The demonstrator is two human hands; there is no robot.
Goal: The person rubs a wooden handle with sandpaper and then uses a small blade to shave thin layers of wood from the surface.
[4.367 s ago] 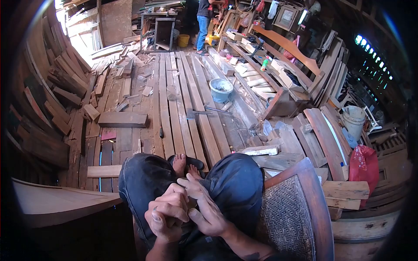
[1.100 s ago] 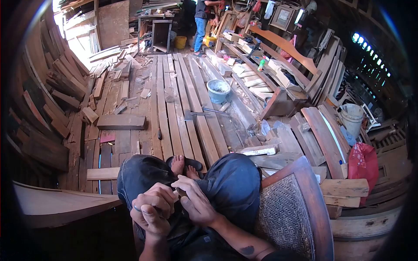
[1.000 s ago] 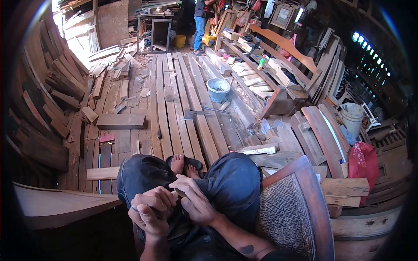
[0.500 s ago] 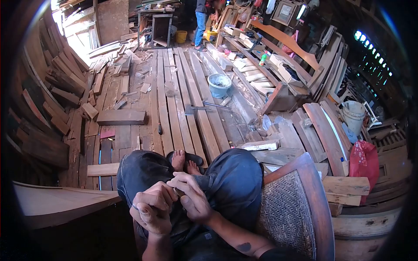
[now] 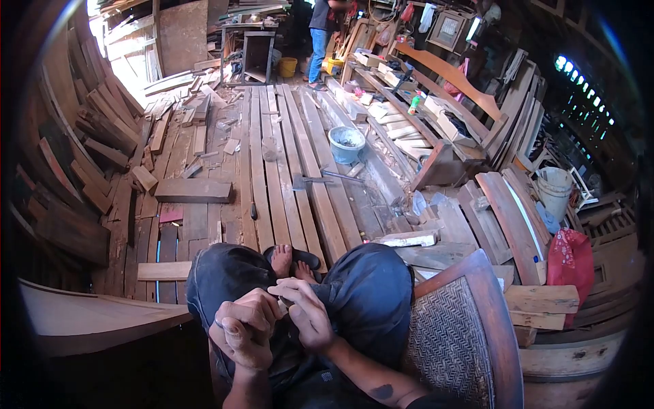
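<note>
1. Your left hand [image 5: 244, 327]: fingers curled closed on a small pale piece [image 5: 283, 307], mostly hidden, sitting between your hands above your lap.
2. Your right hand [image 5: 310, 317]: fingers loosely bent, just beside it; can't tell if they grip.
3. Your right: one woven panel [image 5: 449, 334] in a curved wooden frame [image 5: 501, 320].
4. Past that: one red patterned bag [image 5: 570, 259], one whitish bucket [image 5: 553, 198]; contents unclear.
5. Floor ahead: long straight planks [image 5: 283, 211], one thick rectangular block [image 5: 194, 190].
6. Beyond: one round light-blue bucket [image 5: 346, 154], dark bits inside.
7. Far: two yellow buckets [image 5: 287, 67], contents unreadable; one person [image 5: 319, 41] in jeans.
</note>
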